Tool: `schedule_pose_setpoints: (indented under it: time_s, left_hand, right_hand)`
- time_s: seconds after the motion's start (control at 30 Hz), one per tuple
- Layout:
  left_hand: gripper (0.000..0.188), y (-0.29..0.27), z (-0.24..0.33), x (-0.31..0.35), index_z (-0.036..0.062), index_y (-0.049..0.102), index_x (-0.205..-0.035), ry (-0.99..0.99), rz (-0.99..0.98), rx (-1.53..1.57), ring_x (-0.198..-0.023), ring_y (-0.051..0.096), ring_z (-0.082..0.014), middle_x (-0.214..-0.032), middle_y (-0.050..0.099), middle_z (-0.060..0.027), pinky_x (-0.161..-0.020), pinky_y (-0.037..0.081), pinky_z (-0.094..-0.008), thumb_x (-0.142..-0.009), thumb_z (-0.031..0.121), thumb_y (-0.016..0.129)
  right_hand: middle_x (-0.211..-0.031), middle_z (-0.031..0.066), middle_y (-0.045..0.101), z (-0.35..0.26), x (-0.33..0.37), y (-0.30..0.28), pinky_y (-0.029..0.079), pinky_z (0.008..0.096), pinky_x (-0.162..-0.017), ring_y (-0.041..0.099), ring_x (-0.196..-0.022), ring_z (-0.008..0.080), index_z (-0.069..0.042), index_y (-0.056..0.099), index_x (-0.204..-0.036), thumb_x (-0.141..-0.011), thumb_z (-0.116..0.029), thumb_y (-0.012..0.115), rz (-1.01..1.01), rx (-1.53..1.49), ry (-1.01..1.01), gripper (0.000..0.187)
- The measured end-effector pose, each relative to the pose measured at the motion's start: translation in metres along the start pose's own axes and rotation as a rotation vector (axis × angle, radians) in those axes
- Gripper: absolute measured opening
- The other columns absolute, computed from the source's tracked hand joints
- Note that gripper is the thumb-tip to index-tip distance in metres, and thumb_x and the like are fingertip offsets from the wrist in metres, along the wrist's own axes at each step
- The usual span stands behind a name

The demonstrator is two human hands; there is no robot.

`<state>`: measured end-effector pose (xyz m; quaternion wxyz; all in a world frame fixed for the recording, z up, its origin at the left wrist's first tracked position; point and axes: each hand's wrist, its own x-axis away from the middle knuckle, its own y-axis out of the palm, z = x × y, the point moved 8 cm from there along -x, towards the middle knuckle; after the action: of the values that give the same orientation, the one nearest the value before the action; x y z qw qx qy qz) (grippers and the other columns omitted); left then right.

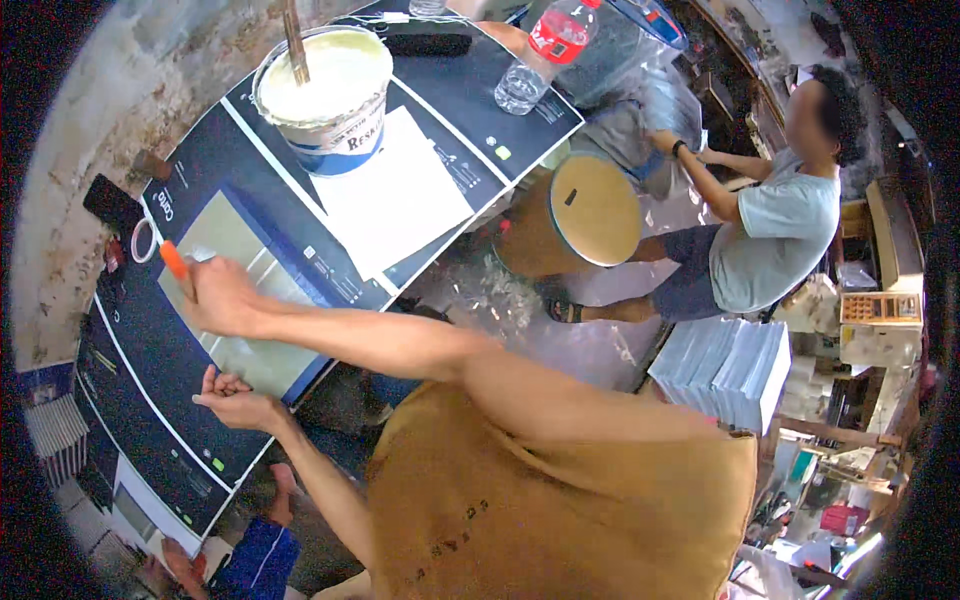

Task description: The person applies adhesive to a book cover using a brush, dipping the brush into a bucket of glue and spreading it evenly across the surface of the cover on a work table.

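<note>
My right hand (225,295) is closed around a tool with an orange handle (175,262); its working end is hidden by the hand. Beneath the hand lies a flat panel (222,232) of grey-beige boards with pale strips between them and a dark blue border. My left hand (240,402) hovers by the panel's near lower edge, palm turned up, fingers loosely curled and apart, holding nothing visible. Further back, a white bucket (330,135) of cream-coloured paste stands on white sheets (410,200), with a wooden stick (295,45) upright in it.
Dark printed sheets (150,370) cover the table. A plastic bottle (545,60) stands at its far right edge; a tape roll (143,240) and black phone-like object (112,203) lie left. Beyond are a round drum (595,212), a co-worker (775,220) and stacked paper (720,370).
</note>
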<state>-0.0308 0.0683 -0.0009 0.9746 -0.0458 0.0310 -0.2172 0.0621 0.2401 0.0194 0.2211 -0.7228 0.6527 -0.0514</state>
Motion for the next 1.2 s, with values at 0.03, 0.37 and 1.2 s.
schedule_pose_setpoints:
  time_s: [0.03, 0.37, 1.2]
  left_hand:
    - [0.066, -0.012, 0.0, -0.001, -0.0031, 0.063, -0.101, 0.006, 0.03, -0.014, -0.054, 0.037, -0.0071, -0.064, 0.048, 0.0004, -0.05, 0.029, -0.0221, -0.104, 0.051, 0.026]
    - [0.05, -0.024, -0.002, -0.01, -0.0031, 0.062, -0.099, 0.013, -0.024, 0.013, -0.066, 0.047, -0.0111, -0.071, 0.051, -0.0022, -0.06, 0.038, -0.0247, -0.106, 0.036, 0.031]
    - [0.047, -0.034, -0.007, -0.006, -0.0027, 0.059, -0.102, -0.076, -0.028, 0.088, -0.063, 0.038, -0.0055, -0.073, 0.046, 0.0006, -0.054, 0.028, -0.0209, -0.106, 0.034, 0.03]
  right_hand:
    - [-0.071, 0.0273, 0.061, 0.001, 0.004, 0.002, 0.05, 0.0532, -0.066, 0.061, -0.068, 0.0453, 0.002, 0.065, -0.089, -0.079, -0.02, 0.062, -0.086, 0.023, -0.008, 0.024]
    - [-0.064, 0.0115, 0.066, -0.038, -0.044, -0.134, 0.054, 0.0359, -0.06, 0.068, -0.063, 0.0227, -0.007, 0.07, -0.088, -0.085, -0.03, 0.068, 0.078, 0.247, -0.296, 0.024]
    - [-0.1, 0.01, 0.069, -0.077, -0.107, 0.029, 0.049, 0.0355, -0.083, 0.063, -0.092, 0.0206, -0.006, 0.068, -0.104, -0.085, -0.03, 0.071, -1.267, 0.215, -0.636, 0.031]
